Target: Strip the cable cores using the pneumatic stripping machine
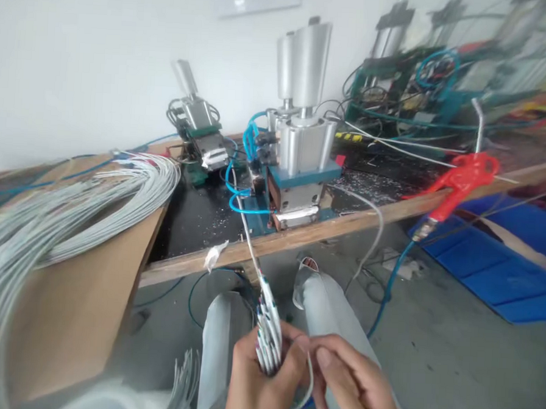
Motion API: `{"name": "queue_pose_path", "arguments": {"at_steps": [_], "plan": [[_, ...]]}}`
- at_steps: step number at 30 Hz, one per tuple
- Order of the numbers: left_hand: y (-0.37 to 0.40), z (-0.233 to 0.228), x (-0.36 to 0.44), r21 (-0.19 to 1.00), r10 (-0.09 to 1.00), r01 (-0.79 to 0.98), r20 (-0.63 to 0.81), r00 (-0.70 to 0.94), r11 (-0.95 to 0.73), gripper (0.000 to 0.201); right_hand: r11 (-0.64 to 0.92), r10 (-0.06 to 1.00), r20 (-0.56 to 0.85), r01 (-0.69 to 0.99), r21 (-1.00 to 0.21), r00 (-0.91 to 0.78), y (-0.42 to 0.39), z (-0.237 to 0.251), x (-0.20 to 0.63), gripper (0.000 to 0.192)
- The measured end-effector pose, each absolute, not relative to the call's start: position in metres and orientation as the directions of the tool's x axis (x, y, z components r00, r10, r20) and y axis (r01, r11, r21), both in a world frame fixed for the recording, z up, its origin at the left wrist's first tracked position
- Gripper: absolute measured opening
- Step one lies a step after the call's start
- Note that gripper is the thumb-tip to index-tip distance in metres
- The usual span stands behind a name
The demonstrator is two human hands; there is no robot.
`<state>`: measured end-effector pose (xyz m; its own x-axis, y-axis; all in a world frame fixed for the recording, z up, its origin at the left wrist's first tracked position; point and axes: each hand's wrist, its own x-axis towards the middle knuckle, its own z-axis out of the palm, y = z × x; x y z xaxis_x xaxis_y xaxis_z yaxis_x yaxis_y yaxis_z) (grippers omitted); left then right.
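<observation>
My left hand (264, 375) is closed around a bundle of white cables (269, 332), whose cut ends point up with small coloured wire tips. Beside it, my right hand (351, 373) pinches a single white cable (309, 377) that curves down between the two hands. Thumbs and fingertips of both hands almost meet there. One longer cable (248, 234) rises from the bundle toward the bench. Beyond the hands stands a pneumatic press (300, 169) with silver cylinders and a blue plate.
Coiled white cables (131, 191) lie on cardboard (80, 304) at left. A smaller press (201, 127) stands behind. A red air gun (466, 178) hangs at the wooden bench edge (178, 273), its blue hose dropping down. Blue panels (503, 265) lie at right. More cable ends (184, 377) show below.
</observation>
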<state>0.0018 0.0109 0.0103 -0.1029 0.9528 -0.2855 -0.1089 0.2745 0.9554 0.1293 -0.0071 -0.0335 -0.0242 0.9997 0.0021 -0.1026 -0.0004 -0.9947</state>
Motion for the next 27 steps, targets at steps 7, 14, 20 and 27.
{"name": "queue_pose_path", "arguments": {"at_steps": [7,14,20,27], "plan": [[0.03,0.027,0.004,0.934,0.934,-0.253,-0.303,-0.191,0.252,0.034,0.873,0.411,0.82,0.43,-0.229,-0.398,0.042,-0.022,0.159,0.025],[0.052,0.08,0.013,0.926,0.894,-0.338,0.0,-0.449,-0.17,0.015,0.699,0.4,0.914,0.622,-0.353,0.07,0.094,-0.018,0.139,0.026],[0.064,0.106,0.018,0.912,0.846,-0.286,0.11,-0.521,-0.294,0.01,0.687,0.377,0.903,0.592,-0.422,0.206,0.132,-0.013,0.128,0.022],[0.066,0.118,0.038,0.938,0.82,-0.268,0.03,-0.572,-0.221,0.02,0.679,0.355,0.907,0.605,-0.416,0.225,0.147,-0.01,0.126,0.023]]}}
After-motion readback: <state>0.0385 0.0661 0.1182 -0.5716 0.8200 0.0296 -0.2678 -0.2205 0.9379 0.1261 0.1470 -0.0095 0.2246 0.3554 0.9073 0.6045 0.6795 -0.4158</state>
